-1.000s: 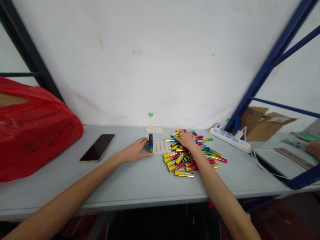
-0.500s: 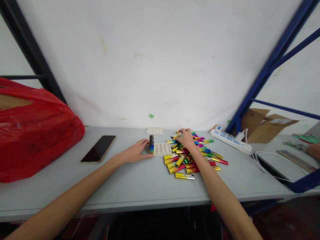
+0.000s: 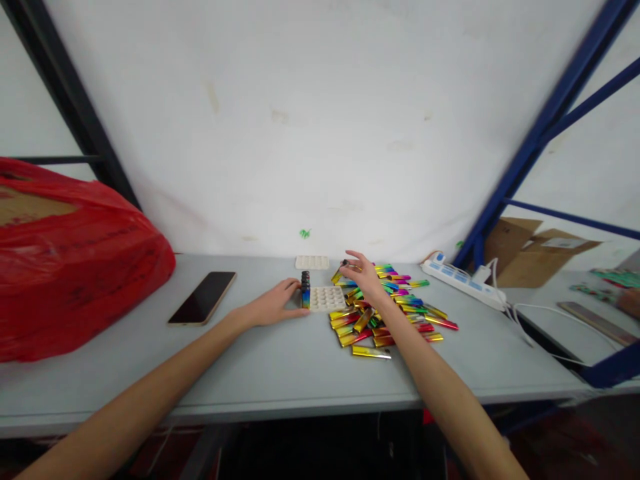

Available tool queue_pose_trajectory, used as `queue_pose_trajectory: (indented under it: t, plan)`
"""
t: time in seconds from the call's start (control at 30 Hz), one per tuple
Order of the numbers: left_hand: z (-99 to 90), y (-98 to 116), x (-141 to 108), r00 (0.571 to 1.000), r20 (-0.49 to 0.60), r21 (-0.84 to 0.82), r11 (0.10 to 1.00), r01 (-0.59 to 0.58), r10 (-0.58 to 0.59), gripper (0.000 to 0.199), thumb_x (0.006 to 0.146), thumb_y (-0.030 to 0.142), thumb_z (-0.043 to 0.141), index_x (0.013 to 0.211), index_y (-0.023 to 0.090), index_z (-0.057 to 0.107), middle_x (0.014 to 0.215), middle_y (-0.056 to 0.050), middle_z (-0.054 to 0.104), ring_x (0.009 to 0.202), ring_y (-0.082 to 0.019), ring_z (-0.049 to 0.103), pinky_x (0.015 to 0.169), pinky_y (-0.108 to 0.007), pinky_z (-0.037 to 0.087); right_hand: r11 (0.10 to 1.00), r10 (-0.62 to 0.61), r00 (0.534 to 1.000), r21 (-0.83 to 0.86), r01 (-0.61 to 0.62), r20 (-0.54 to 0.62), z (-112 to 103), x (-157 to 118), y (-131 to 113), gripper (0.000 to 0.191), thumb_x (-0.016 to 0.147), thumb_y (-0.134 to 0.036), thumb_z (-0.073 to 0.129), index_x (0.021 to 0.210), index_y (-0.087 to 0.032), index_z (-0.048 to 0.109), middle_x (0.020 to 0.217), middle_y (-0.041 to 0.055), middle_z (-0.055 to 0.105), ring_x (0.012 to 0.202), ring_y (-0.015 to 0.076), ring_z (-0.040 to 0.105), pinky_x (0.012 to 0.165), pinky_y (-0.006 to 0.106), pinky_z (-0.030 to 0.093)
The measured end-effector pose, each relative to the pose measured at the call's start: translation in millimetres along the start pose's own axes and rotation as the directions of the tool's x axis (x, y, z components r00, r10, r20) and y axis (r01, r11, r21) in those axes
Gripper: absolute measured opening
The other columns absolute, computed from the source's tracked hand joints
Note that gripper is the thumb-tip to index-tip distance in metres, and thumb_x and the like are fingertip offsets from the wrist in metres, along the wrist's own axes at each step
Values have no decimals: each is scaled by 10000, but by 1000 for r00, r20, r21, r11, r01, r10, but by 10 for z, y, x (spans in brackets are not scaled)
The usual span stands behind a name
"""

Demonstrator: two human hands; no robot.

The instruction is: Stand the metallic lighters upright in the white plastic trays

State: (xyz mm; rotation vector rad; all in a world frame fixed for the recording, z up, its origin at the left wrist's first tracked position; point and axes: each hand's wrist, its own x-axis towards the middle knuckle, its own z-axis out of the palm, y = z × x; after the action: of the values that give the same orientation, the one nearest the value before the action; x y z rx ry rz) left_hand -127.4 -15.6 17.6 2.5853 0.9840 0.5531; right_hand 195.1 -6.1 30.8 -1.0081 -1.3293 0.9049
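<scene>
A white tray with rows of round hollows lies on the table. Along its left edge stands a row of upright lighters with black tops and blue-green bodies. My left hand rests beside them, thumb and fingers spread around the row's left side and touching it. My right hand is raised at the back of a heap of shiny coloured lighters, pinching one yellow lighter near its dark top. That lighter hangs tilted just right of the tray.
Behind the tray lies a second white tray. A phone and a red plastic bag are on the left. On the right are a power strip, a cardboard box and another person's hand.
My right hand has lifted a yellow lighter from the heap and moved slightly left with it, towards the tray. My left hand keeps its place by the upright row.
</scene>
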Motion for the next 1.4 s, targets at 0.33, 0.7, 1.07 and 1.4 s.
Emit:
queue_pose_trajectory:
  t: [0.33,0.7,1.07,1.4]
  plan:
    - [-6,-35,12,1000,20,-10,1000,11,-11,813,1007,827,701,1513,196,619,1609,-204,642,1494,-400,633,1308,-522,488,990,73,993,110,-83,93,257,-114,-113,640,765,-758,844,1144,-288,631,844,-41,758,624,151,637,625,298,557]
    - [-78,-88,2,1000,13,-60,998,-21,21,783,1014,782,744,1540,207,675,1630,-180,652,1512,-389,630,1337,-511,468,862,-162,986,-481,161,38,264,-172,-224,507,1026,-658,558,716,-260,500,645,-34,517,687,172,508,667,301,352]
    - [-62,-71,-1,1000,3,-50,998,-29,29,780,1015,786,736,1530,204,686,1611,-181,656,1500,-382,632,1336,-509,469,839,-172,983,-514,177,58,405,-259,-233,497,943,-490,571,570,-278,320,582,-59,297,595,123,323,619,313,231]
    - [-58,-32,-9,1000,-15,-40,999,-14,14,767,1003,776,754,1512,205,692,1586,-170,677,1483,-390,648,1322,-503,490,781,-194,962,-563,269,191,419,-255,-183,412,1108,-450,581,754,-266,478,662,-55,496,676,166,501,689,292,359]
